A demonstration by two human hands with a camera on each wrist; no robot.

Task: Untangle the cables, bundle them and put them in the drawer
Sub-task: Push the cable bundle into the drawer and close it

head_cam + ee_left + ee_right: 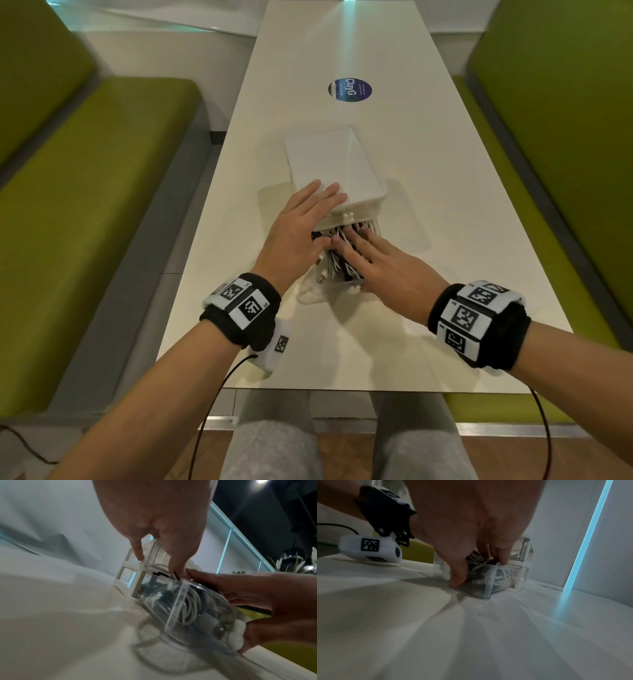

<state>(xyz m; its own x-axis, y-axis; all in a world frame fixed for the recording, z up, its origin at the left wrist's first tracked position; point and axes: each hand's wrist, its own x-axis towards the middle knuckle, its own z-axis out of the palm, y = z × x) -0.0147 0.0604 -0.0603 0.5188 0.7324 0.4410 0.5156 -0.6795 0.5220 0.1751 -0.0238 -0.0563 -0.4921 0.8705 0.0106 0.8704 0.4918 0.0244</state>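
Observation:
A small drawer unit (pixel 334 161) with a white top stands mid-table. Its lower clear drawer (pixel 344 286) is pulled out toward me and is full of coiled white and black cables (pixel 333 264). My left hand (pixel 303 219) lies flat on the unit's near top edge, thumb down at the cables. My right hand (pixel 380 255) presses straight fingers onto the cables in the drawer. In the left wrist view the cables (pixel 189 608) show through the drawer (pixel 171 609), and my right hand (pixel 260 601) has its thumb at the white knob (pixel 237 635). The right wrist view shows that thumb against the drawer (pixel 489 586).
The long white table (pixel 428 212) carries a round blue sticker (pixel 349 90) beyond the unit. Green benches (pixel 85 205) run along both sides. My knees sit under the near table edge. The left wrist camera (pixel 370 549) hangs just above the tabletop.

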